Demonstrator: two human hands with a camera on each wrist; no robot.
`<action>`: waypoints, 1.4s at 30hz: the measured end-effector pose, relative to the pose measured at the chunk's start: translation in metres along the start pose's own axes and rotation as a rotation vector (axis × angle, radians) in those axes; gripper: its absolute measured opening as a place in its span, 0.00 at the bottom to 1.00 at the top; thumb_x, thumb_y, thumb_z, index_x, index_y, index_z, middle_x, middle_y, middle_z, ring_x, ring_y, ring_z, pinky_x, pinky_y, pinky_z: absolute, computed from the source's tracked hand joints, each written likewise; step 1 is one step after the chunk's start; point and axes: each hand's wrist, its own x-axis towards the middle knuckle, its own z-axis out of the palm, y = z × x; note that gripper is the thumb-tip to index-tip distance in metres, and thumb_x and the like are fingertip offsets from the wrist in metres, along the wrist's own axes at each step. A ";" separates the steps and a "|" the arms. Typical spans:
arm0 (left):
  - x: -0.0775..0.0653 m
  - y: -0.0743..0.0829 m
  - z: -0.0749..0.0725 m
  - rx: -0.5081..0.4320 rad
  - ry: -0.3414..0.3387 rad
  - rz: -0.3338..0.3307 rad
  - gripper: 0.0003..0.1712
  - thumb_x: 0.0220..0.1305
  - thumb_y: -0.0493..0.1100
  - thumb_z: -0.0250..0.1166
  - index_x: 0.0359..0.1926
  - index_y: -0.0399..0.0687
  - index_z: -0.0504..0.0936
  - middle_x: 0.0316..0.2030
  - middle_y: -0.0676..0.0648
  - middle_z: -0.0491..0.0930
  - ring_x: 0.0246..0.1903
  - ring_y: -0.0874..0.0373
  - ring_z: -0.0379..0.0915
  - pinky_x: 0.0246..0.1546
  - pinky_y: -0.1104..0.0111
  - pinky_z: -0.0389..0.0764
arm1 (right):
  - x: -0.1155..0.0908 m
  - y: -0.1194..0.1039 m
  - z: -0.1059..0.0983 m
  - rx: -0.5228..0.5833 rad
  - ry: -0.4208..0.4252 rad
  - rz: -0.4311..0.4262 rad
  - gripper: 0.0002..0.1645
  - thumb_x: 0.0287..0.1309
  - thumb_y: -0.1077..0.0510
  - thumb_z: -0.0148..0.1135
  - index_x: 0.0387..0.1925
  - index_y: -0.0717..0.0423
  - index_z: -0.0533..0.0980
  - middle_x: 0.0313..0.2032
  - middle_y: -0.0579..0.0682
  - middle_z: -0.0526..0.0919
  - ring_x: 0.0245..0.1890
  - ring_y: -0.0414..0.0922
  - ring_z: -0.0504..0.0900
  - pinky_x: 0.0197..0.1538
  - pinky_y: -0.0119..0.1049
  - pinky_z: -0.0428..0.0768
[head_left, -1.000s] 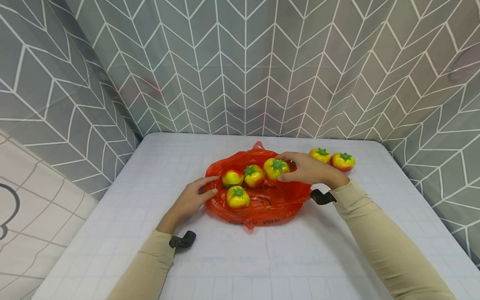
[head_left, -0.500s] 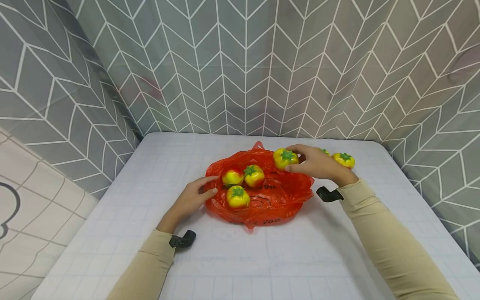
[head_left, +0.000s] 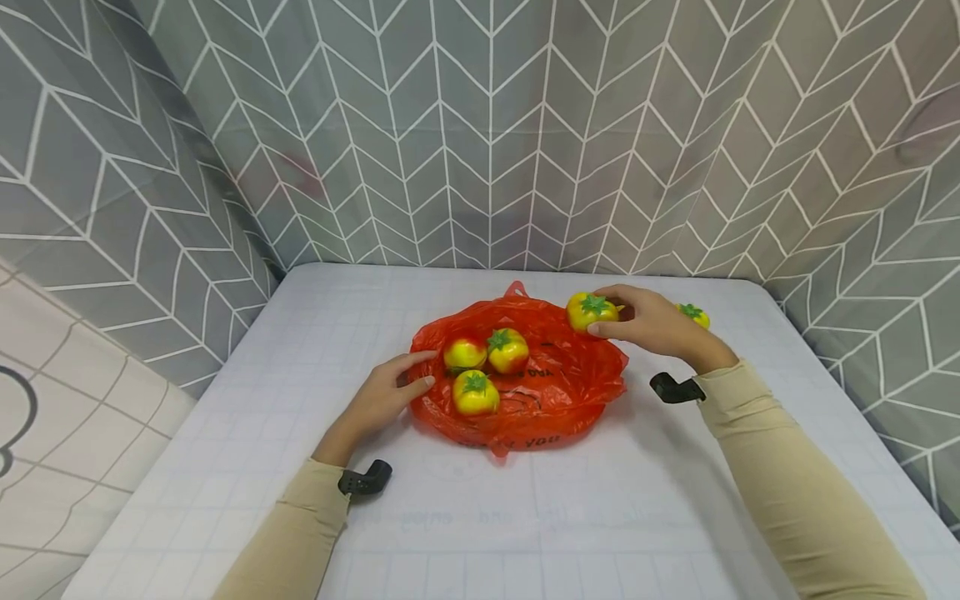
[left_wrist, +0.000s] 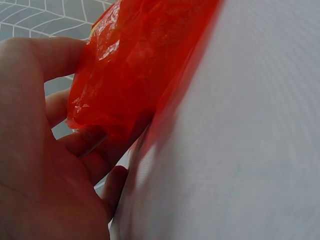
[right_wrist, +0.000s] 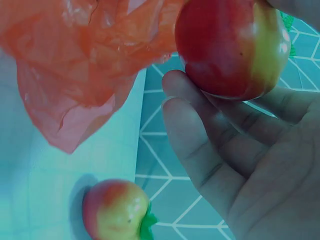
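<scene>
In the head view a red plastic bag [head_left: 555, 387] lies spread on the table with its mouth up. Inside are three shiny yellow-red artificial persimmons: one at the left [head_left: 465, 353], one in the middle [head_left: 508, 351] and one in front [head_left: 476, 393]. My left hand [head_left: 382, 392] holds the bag's left side, its fingertips partly behind the plastic in the left wrist view. At the bag's back right rim my right hand [head_left: 651, 321] grips another persimmon [head_left: 591, 312] between thumb and fingers. Its red underside shows in the right wrist view.
A loose persimmon [head_left: 694, 315] shows behind the right hand, which covers part of the back right of the table. The white table [head_left: 525, 517] ends at a grey patterned curtain [head_left: 487, 167]. One bag handle [head_left: 516, 288] points to the back.
My right hand has carried its persimmon from over the bag's inside back and right to the rim, now covering one loose persimmon. The left hand and bag stay nearly still.
</scene>
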 end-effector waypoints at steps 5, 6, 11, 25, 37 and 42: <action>0.001 -0.002 0.000 0.002 -0.003 -0.003 0.26 0.69 0.49 0.63 0.67 0.57 0.75 0.67 0.46 0.72 0.69 0.45 0.62 0.68 0.46 0.63 | -0.004 0.006 -0.004 0.028 0.022 0.008 0.42 0.62 0.40 0.66 0.69 0.58 0.67 0.55 0.57 0.77 0.52 0.56 0.78 0.50 0.44 0.81; 0.001 -0.002 0.000 0.001 -0.004 -0.009 0.26 0.69 0.50 0.63 0.67 0.57 0.75 0.67 0.47 0.72 0.69 0.45 0.62 0.68 0.46 0.63 | -0.005 0.007 -0.004 0.031 0.026 0.009 0.42 0.62 0.40 0.67 0.69 0.59 0.67 0.55 0.58 0.77 0.51 0.56 0.78 0.49 0.43 0.81; 0.000 -0.001 0.000 0.003 -0.010 -0.015 0.27 0.69 0.50 0.63 0.68 0.58 0.75 0.67 0.46 0.71 0.69 0.45 0.62 0.68 0.45 0.63 | -0.010 0.014 -0.007 0.021 0.049 0.017 0.43 0.62 0.41 0.67 0.70 0.61 0.65 0.53 0.59 0.76 0.50 0.57 0.79 0.47 0.41 0.81; 0.000 -0.001 0.000 0.000 -0.010 -0.028 0.26 0.69 0.51 0.63 0.68 0.59 0.75 0.67 0.47 0.71 0.69 0.46 0.61 0.68 0.45 0.62 | -0.019 0.032 -0.012 0.000 0.084 0.092 0.46 0.65 0.40 0.64 0.72 0.62 0.60 0.54 0.61 0.74 0.51 0.59 0.77 0.45 0.41 0.84; 0.001 0.000 0.000 0.004 -0.010 -0.030 0.27 0.69 0.51 0.63 0.68 0.58 0.75 0.67 0.46 0.71 0.69 0.45 0.61 0.69 0.46 0.62 | -0.025 0.037 -0.012 -0.171 0.162 0.195 0.51 0.64 0.35 0.60 0.71 0.69 0.59 0.57 0.70 0.73 0.53 0.63 0.73 0.57 0.60 0.75; 0.000 0.001 0.000 0.004 -0.011 -0.041 0.27 0.69 0.52 0.63 0.68 0.59 0.75 0.68 0.47 0.70 0.70 0.45 0.61 0.68 0.45 0.62 | -0.030 0.039 -0.013 -0.169 0.146 0.237 0.52 0.64 0.34 0.60 0.71 0.70 0.58 0.58 0.71 0.72 0.53 0.64 0.72 0.56 0.61 0.76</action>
